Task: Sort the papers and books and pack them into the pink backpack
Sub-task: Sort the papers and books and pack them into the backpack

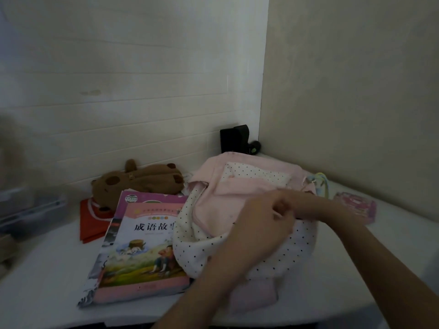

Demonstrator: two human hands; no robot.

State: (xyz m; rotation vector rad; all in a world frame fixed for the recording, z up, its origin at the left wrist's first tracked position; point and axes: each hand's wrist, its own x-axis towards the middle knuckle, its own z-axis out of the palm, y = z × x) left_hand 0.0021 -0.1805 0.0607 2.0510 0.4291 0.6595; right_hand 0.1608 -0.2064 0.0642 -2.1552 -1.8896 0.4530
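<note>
Fingers (282,206) of both hands met at the centre of the frame, curled together over the top of the pink backpack (237,198). The left hand (263,224) came in from the bottom edge, its thumb and fingers bent as if pinching something small at the bag's opening; what they pinched I could not tell, since the picture was dim and soft there. The right hand (299,205) reached in from the lower right, its fingers folded against those of the left, and whether it held anything was also unclear.

The backpack lay slumped on the table (47,269), right of centre, pink on the outside with white black-dotted fabric along its sides and under the hands. Just beside it on the left, and partly tucked under its edge, lay a stack of books (140,248), the top one pink-bordered with a painted scene on its cover.

Behind the books sat a brown plush bag (137,181) on something red (92,224). At the right of the frame, apart from the backpack, lay a small pink packet (356,205). A black object (235,138) stood in the corner where the pale walls met. Blurred grey shapes filled the left edge.
</note>
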